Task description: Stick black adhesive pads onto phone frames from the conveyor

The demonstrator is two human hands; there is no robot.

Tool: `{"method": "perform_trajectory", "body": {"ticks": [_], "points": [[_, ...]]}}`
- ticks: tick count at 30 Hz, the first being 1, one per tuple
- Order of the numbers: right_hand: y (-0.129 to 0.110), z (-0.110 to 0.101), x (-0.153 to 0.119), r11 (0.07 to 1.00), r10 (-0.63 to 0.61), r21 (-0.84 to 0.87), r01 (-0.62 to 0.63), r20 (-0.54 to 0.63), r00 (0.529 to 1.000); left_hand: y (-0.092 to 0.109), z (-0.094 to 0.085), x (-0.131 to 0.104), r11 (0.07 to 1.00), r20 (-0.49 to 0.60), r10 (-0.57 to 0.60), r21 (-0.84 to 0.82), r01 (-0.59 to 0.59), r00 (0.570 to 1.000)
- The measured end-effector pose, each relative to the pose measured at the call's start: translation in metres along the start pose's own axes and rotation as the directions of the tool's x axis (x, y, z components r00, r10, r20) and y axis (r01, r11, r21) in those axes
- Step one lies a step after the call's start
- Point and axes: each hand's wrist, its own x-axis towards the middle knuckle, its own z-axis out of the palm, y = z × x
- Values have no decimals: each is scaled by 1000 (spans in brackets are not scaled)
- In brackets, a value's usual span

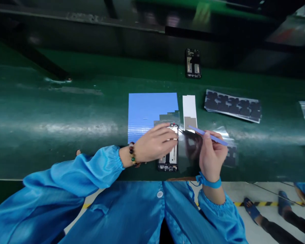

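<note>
My left hand (156, 144) lies across an opened phone body (173, 154), its fingers stretched out and resting over the upper part. The black frame, silvery plates and small boards show below and beside the fingers; my thumb is hidden. To the right, my right hand (212, 152) pinches a slim violet-blue stick (202, 131) that points left. Under it a dark, thin tweezer-like tip (184, 131) reaches toward the phone's upper right edge; whether my hand also holds this is unclear. A white strip (189, 105) with a grey lower end lies just beyond the stick.
Behind the phone lies a blue sheet (152, 103) with clear film on its corner. Sheets of black die-cut pieces (232, 105) lie to the right. Another opened phone (193, 63) sits farther back on the green bench (78, 108). Another person's sandalled foot (251, 208) shows at lower right.
</note>
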Motion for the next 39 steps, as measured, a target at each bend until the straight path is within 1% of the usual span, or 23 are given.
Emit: {"method": "perform_trajectory", "body": {"ticks": [2, 4, 6, 7, 9, 10, 12, 15, 18, 20, 22, 24, 26, 28, 30, 32, 33, 34, 36, 39], "points": [[0, -17, 6, 998, -19, 57, 23, -62, 998, 15, 9, 17, 991, 86, 128, -45, -125, 988], [1, -48, 13, 995, -29, 95, 41, -132, 991, 31, 22, 35, 974, 157, 224, -70, -216, 962], [3, -84, 19, 996, 5, 92, 11, -169, 986, 44, 37, 51, 963, 200, 268, -78, -257, 943], [4, -101, 20, 998, 23, 63, -11, -196, 980, 49, 44, 58, 960, 215, 278, -79, -267, 936], [6, -130, 20, 999, 15, -28, -23, -269, 963, 54, 56, 67, 961, 237, 277, -79, -266, 931], [7, -141, 19, 996, 6, -82, -32, -294, 956, 56, 60, 71, 963, 244, 271, -78, -259, 931], [8, -154, 16, 983, 6, -172, -62, -309, 951, 58, 66, 74, 967, 249, 255, -80, -243, 934], [10, -158, 14, 966, 62, -225, -127, -273, 960, 58, 69, 76, 970, 246, 242, -71, -232, 939], [13, -153, 17, 971, 117, -177, -158, -224, 968, 61, 69, 76, 970, 262, 242, -34, -242, 934], [13, -149, 22, 989, 117, -60, -133, -224, 968, 63, 69, 76, 970, 286, 237, -22, -241, 928], [10, -142, 26, 995, 87, 61, -74, -248, 965, 65, 67, 75, 970, 292, 240, -32, -241, 926], [5, -131, 29, 993, 41, 114, -10, -273, 961, 61, 61, 70, 967, 275, 253, -40, -252, 928], [-2, -112, 26, 993, 16, 118, 13, -248, 968, 50, 48, 61, 968, 253, 245, -16, -249, 936], [-7, -88, 17, 992, 41, 128, -22, -154, 987, 29, 29, 47, 984, 221, 163, 37, -175, 962], [-8, -60, 5, 989, 74, 134, -64, -71, 995, 4, 8, 29, 997, 159, -2, 77, -11, 987], [-6, -35, -7, 989, 87, 119, -87, 1, 996, -19, -8, 10, 987, 101, -156, 50, 152, 983], [-5, -23, -13, 989, 90, 112, -93, 33, 995, -28, -14, 2, 979, 87, -204, 12, 204, 975], [-4, -13, -17, 989, 95, 105, -101, 61, 994, -35, -17, -5, 972, 83, -231, -35, 234, 969], [-2, 2, -24, 990, 91, 97, -100, 88, 992, -40, -17, -14, 958, 85, -249, -125, 259, 965], [-2, 17, -29, 995, 44, 85, -51, 82, 996, -38, -11, -17, 942, 66, -264, -197, 271, 962]]}}
